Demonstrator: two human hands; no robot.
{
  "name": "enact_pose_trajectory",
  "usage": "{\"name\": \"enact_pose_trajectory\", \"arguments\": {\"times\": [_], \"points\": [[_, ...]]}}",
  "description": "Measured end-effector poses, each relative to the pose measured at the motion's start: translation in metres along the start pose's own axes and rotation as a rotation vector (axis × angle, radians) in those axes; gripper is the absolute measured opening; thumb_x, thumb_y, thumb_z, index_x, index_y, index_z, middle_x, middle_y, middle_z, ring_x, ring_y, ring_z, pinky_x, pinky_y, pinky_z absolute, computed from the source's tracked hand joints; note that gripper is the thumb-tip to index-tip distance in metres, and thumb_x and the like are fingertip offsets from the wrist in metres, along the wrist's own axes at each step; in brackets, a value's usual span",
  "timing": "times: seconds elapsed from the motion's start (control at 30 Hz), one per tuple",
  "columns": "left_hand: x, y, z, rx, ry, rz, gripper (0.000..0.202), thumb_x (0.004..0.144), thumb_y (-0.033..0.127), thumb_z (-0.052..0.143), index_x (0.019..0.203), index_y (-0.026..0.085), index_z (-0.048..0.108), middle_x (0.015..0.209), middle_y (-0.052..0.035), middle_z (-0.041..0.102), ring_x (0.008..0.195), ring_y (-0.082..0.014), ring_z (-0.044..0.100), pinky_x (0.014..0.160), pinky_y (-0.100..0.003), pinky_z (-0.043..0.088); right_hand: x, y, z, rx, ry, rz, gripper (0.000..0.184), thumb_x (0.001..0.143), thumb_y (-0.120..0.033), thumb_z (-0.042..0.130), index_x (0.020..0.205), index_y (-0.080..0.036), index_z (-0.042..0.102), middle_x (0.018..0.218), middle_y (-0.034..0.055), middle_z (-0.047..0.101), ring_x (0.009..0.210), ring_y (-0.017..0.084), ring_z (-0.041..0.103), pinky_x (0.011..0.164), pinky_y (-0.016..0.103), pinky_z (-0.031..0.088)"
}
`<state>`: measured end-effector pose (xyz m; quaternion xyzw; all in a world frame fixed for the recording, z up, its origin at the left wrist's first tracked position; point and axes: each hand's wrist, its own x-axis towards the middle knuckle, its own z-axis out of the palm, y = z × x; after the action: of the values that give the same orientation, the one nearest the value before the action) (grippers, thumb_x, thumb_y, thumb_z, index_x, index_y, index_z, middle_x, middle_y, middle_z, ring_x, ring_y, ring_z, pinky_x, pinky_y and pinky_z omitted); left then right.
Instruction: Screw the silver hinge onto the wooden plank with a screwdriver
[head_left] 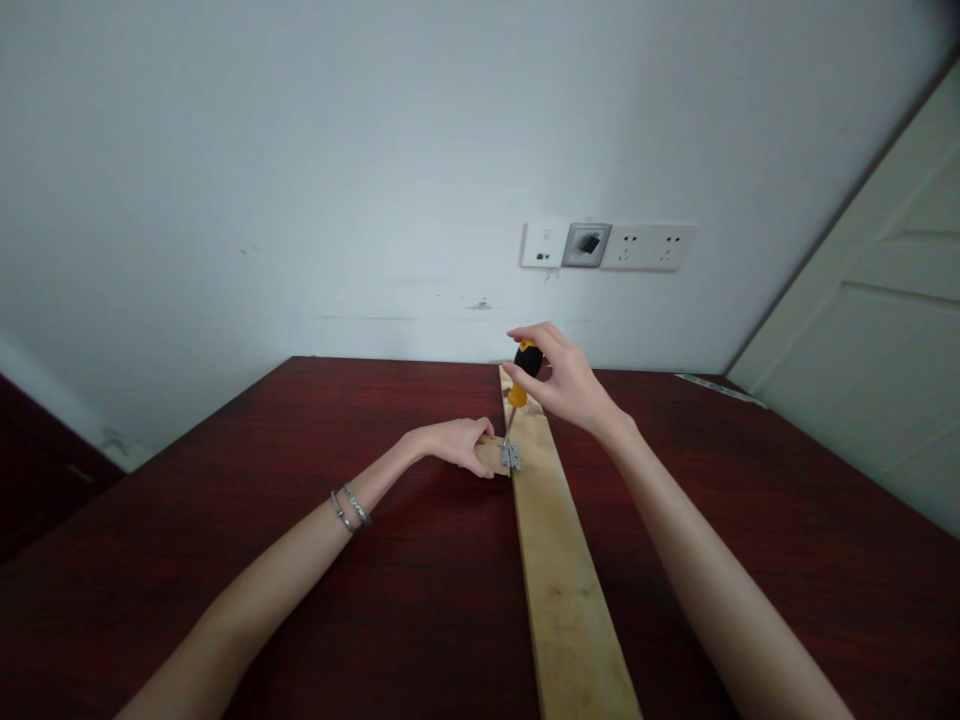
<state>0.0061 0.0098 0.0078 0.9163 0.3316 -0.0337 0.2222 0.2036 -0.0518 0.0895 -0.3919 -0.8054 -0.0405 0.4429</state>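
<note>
Screwdriver (517,397) sits gripped between the curled fingers of your right hand (571,382), tip at the metal hinge (510,457); your left hand (454,442), partly closed, pinches the small board (491,457) beside the plank (562,570).

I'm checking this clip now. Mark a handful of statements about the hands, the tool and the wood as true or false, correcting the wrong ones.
1. The right hand holds a yellow and black screwdriver. True.
2. The left hand rests flat on the long plank. False: it grips a small board beside the plank.
3. The screwdriver's shaft slants down to the metal hinge. True.
4. The bracelets are on the right wrist. False: they circle the left wrist.
5. The tabletop is plain white. False: it is dark reddish brown.
</note>
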Motion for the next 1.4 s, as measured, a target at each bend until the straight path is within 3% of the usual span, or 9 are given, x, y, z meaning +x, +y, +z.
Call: {"name": "enact_pose_trajectory", "arguments": {"times": [0.1, 0.23, 0.4, 0.53, 0.67, 0.9, 1.13, 1.33, 1.4], "points": [[0.001, -0.001, 0.001, 0.001, 0.004, -0.005, 0.07, 0.063, 0.057, 0.073, 0.115, 0.016, 0.05, 0.105, -0.0085, 0.063, 0.085, -0.0222, 0.061, 0.062, -0.025, 0.039, 0.0, 0.0, 0.001, 0.024, 0.046, 0.031, 0.035, 0.084, -0.034, 0.061, 0.117, -0.022, 0.057, 0.109, 0.0098, 0.053, 0.099, 0.023, 0.056, 0.075, 0.037, 0.056], [0.001, -0.001, 0.001, -0.017, -0.007, -0.001, 0.07, 0.063, 0.056, 0.073, 0.116, 0.016, 0.049, 0.104, -0.0079, 0.063, 0.085, -0.0217, 0.061, 0.062, -0.024, 0.039, 0.001, 0.002, 0.004, 0.075, 0.107, 0.169, 0.053, 0.079, -0.031, 0.066, 0.127, -0.021, 0.049, 0.11, 0.0107, 0.05, 0.099, 0.022, 0.055, 0.066, 0.033, 0.058], [0.001, -0.002, 0.001, -0.013, -0.009, 0.0, 0.07, 0.064, 0.057, 0.073, 0.115, 0.016, 0.049, 0.104, -0.0083, 0.063, 0.085, -0.022, 0.061, 0.062, -0.024, 0.039, 0.001, 0.004, 0.006, 0.3, 0.113, 0.273, 0.05, 0.072, -0.031, 0.069, 0.119, -0.025, 0.052, 0.102, 0.0058, 0.059, 0.1, 0.022, 0.059, 0.075, 0.037, 0.058], [0.001, -0.002, 0.001, -0.004, -0.005, 0.005, 0.07, 0.064, 0.056, 0.073, 0.116, 0.016, 0.049, 0.104, -0.0083, 0.063, 0.087, -0.0226, 0.061, 0.064, -0.024, 0.039, 0.002, 0.005, 0.003, 0.283, 0.079, 0.241, 0.041, 0.074, -0.022, 0.062, 0.115, -0.024, 0.056, 0.108, 0.0065, 0.066, 0.1, 0.022, 0.062, 0.08, 0.039, 0.055], [0.001, -0.001, 0.001, -0.007, -0.004, 0.005, 0.07, 0.064, 0.055, 0.074, 0.116, 0.015, 0.049, 0.106, -0.0092, 0.063, 0.089, -0.0238, 0.061, 0.065, -0.025, 0.04, 0.001, 0.003, 0.0, 0.156, 0.035, 0.192, 0.047, 0.075, -0.017, 0.054, 0.122, -0.023, 0.056, 0.119, 0.0085, 0.064, 0.1, 0.023, 0.061, 0.071, 0.035, 0.055], [0.0, 0.0, 0.0, -0.027, -0.01, -0.007, 0.068, 0.064, 0.055, 0.073, 0.114, 0.016, 0.05, 0.105, -0.0084, 0.062, 0.086, -0.0234, 0.061, 0.063, -0.025, 0.039, -0.001, 0.001, 0.0, -0.131, -0.004, 0.152, 0.049, 0.082, -0.045, 0.062, 0.127, -0.025, 0.057, 0.104, 0.0081, 0.054, 0.074, 0.018, 0.057, 0.073, 0.038, 0.054], [0.0, -0.001, 0.001, -0.015, -0.004, -0.004, 0.069, 0.064, 0.055, 0.074, 0.115, 0.016, 0.049, 0.103, -0.008, 0.062, 0.086, -0.0233, 0.061, 0.063, -0.025, 0.039, -0.001, -0.005, -0.004, -0.086, -0.034, 0.153, 0.054, 0.081, -0.022, 0.056, 0.134, -0.025, 0.049, 0.109, 0.0072, 0.06, 0.076, 0.018, 0.061, 0.071, 0.036, 0.054], [-0.001, 0.001, -0.001, -0.017, -0.008, -0.009, 0.068, 0.064, 0.054, 0.073, 0.115, 0.017, 0.05, 0.105, -0.0084, 0.062, 0.088, -0.024, 0.061, 0.064, -0.026, 0.039, 0.0, -0.003, -0.002, -0.101, 0.011, 0.125, 0.038, 0.084, -0.039, 0.061, 0.119, -0.025, 0.062, 0.104, 0.0071, 0.061, 0.07, 0.016, 0.059, 0.072, 0.036, 0.053], [-0.001, 0.001, -0.001, -0.012, -0.008, -0.008, 0.068, 0.064, 0.054, 0.073, 0.115, 0.016, 0.05, 0.105, -0.0087, 0.062, 0.088, -0.0244, 0.061, 0.065, -0.026, 0.04, 0.0, -0.002, -0.002, -0.1, 0.027, 0.12, 0.037, 0.084, -0.037, 0.061, 0.119, -0.024, 0.062, 0.101, 0.0072, 0.061, 0.068, 0.016, 0.058, 0.074, 0.037, 0.053]]}}
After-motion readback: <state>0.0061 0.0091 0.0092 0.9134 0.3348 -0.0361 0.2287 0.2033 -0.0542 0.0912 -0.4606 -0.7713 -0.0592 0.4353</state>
